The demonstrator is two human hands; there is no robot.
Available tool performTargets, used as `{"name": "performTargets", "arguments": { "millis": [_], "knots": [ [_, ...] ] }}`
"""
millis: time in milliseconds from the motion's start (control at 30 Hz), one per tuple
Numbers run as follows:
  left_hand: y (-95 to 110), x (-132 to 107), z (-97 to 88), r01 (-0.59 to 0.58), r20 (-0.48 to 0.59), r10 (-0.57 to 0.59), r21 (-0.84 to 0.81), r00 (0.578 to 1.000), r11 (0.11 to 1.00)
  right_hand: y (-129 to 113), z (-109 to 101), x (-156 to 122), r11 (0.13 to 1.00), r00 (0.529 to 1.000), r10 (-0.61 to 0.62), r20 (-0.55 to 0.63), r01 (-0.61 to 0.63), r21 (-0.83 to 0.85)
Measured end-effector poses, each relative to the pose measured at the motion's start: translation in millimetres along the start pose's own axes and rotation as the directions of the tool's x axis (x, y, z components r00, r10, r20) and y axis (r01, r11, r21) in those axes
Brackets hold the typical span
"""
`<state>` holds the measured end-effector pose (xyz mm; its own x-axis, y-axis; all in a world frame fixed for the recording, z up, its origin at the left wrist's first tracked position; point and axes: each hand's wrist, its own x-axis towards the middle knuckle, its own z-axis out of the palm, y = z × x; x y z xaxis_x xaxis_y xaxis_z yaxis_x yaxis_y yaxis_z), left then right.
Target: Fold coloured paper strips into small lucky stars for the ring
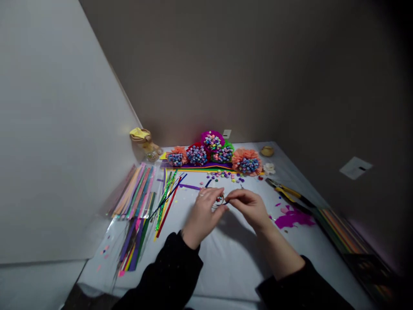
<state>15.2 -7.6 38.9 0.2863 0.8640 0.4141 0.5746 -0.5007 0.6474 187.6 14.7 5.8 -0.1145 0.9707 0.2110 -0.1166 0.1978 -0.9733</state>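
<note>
My left hand [204,212] is closed, thumb and fingertips curled towards each other around a thin looped strip. My right hand [250,206] pinches the dark end of this narrow paper strip [226,202] just to the right of my left fingertips. A small multicoloured bit [220,199] shows between the left thumb and fingers; whether it is held or lies behind them I cannot tell. Just beyond the hands lie small folded paper stars [223,174], pastel and purple. Loose coloured paper strips [168,202], some glittery green, lie left of my left hand.
Flower-like bundles filled with stars [213,148] line the back of the white-covered table [222,267]. Bundled strips [137,191] lie left, near a boot-shaped ornament [145,142]. Yellow-handled pliers [290,191], magenta scraps [293,218] and stacked coloured paper [342,232] are right.
</note>
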Motion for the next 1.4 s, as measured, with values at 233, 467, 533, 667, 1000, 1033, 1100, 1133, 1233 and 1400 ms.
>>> {"name": "performTargets", "arguments": {
  "millis": [233,467,533,667,1000,1033,1100,1133,1233,1400],
  "knots": [
    [-16.3,1.7,-0.1,0.212,-0.072,-0.225,-0.154,0.972,0.965,7.7,17.5,-3.7,0.962,0.997,-0.06,-0.053,0.043,-0.271],
    [-12.7,-24.6,-23.5,-0.285,-0.451,0.381,0.268,0.807,0.92,1.4,22.8,-7.1,0.719,0.895,-0.441,0.07,0.399,-0.569],
    [-13.9,-26.5,-22.8,-0.255,-0.368,0.346,0.274,0.863,0.927,1.5,25.1,-9.9,0.637,0.844,-0.522,0.123,0.482,-0.601],
    [-21.8,-14.2,-10.1,0.19,-0.113,-0.186,0.031,0.976,0.981,7.2,29.8,-12.0,0.519,0.778,-0.609,0.153,0.537,-0.665],
    [-18.4,-2.4,-2.6,0.54,0.182,-0.51,-0.355,0.841,0.763,14.4,29.3,-8.2,0.421,0.793,-0.576,0.201,0.498,-0.758],
    [-18.7,-2.5,-2.1,0.542,0.183,-0.513,-0.359,0.839,0.759,13.4,29.4,-8.0,0.417,0.797,-0.571,0.194,0.486,-0.768],
    [-20.6,-3.4,-0.5,0.534,0.168,-0.509,-0.348,0.844,0.77,11.1,29.9,-7.3,0.411,0.809,-0.556,0.191,0.466,-0.783],
    [-21.9,-4.1,0.4,0.525,0.162,-0.502,-0.338,0.85,0.781,10.1,30.0,-6.8,0.414,0.818,-0.542,0.192,0.459,-0.786],
    [-25.7,-7.0,2.9,0.465,0.132,-0.446,-0.276,0.885,0.841,8.7,29.7,-5.5,0.447,0.845,-0.497,0.199,0.446,-0.775],
    [-27.1,-10.7,4.3,0.151,-0.013,-0.151,0.044,0.988,0.987,10.4,29.2,-5.0,0.481,0.851,-0.487,0.194,0.447,-0.754]
  ]
}}
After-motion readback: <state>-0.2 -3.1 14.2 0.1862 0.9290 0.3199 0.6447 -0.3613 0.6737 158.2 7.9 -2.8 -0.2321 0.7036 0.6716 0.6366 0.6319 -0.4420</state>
